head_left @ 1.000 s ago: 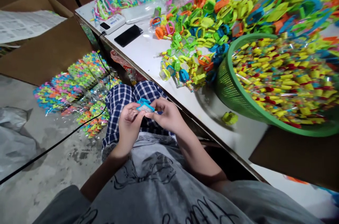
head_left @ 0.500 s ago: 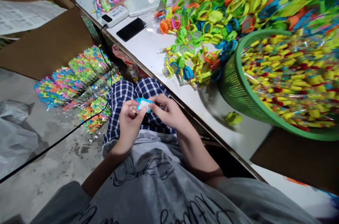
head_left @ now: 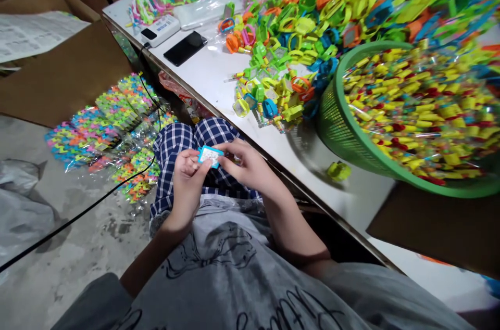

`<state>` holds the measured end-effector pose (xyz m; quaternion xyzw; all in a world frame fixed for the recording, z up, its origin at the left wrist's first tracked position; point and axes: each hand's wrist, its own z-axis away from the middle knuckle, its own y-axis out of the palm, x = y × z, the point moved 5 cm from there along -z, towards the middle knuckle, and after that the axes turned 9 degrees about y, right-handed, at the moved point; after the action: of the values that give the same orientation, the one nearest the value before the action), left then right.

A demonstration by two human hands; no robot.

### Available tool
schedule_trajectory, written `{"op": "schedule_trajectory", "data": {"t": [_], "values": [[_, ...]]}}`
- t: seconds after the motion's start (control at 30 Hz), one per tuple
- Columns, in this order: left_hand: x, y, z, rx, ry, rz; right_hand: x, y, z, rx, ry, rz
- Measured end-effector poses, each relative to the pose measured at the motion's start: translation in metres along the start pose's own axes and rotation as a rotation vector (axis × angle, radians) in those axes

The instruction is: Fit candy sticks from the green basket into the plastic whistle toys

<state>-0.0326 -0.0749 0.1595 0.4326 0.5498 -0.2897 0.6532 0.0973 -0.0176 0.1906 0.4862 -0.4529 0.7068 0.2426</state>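
Above my lap, both hands hold one small blue plastic toy watch point(head_left: 210, 156) with a white printed face turned up. My left hand point(head_left: 188, 176) grips its left side, thumb on the lower edge. On the right side, my right hand point(head_left: 244, 163) pinches it between thumb and fingers. What lies under the piece is hidden by the fingers. To the right on the table lies a heap of similar toy watches point(head_left: 304, 25) in green, yellow, orange and blue. One yellow-green piece point(head_left: 338, 171) sits apart near the table edge.
A green basket point(head_left: 332, 127) full of small wrapped yellow and red items stands on the white table point(head_left: 219, 80). A black phone point(head_left: 185, 48) and a white device with a cable point(head_left: 161, 29) lie farther back. Bagged colourful pieces point(head_left: 97, 127) and a cardboard box point(head_left: 58, 75) are at left.
The view has shifted slightly, so the table things appear a little farther left. Both hands keep hold of the blue toy watch, with its face tilted slightly differently.
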Motion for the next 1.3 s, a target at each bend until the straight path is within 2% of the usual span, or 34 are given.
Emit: {"op": "schedule_trajectory", "data": {"t": [0.13,0.3,0.5,0.7,0.83,0.97,1.07,1.17,1.23,1.3], "values": [[-0.003,0.002,0.003,0.031,0.040,-0.050,-0.004,0.000,0.000,-0.057,0.006,-0.048],[-0.002,0.001,0.001,0.010,0.050,-0.018,0.002,0.001,0.003,0.010,-0.049,-0.043],[0.001,0.001,0.001,-0.004,-0.039,0.059,0.004,0.003,0.006,-0.108,-0.054,0.062],[-0.003,-0.001,-0.002,-0.022,0.050,-0.047,0.009,0.006,0.007,-0.140,-0.104,0.135],[-0.004,0.005,-0.009,-0.020,0.013,0.049,0.015,-0.004,0.010,-0.107,-0.139,0.152],[-0.012,0.014,-0.016,-0.006,-0.065,0.201,0.011,-0.019,0.015,-0.074,-0.045,0.154],[-0.018,0.017,-0.020,0.069,-0.060,0.210,0.008,-0.025,0.023,-0.038,0.019,0.011],[-0.017,0.017,-0.027,0.200,-0.015,0.059,0.011,-0.032,0.030,-0.077,0.023,-0.060],[-0.019,0.017,-0.035,0.296,0.115,-0.135,0.012,-0.038,0.032,-0.111,0.037,-0.071],[-0.025,0.020,-0.043,0.419,0.304,-0.314,0.011,-0.047,0.030,-0.143,0.056,-0.079]]}}
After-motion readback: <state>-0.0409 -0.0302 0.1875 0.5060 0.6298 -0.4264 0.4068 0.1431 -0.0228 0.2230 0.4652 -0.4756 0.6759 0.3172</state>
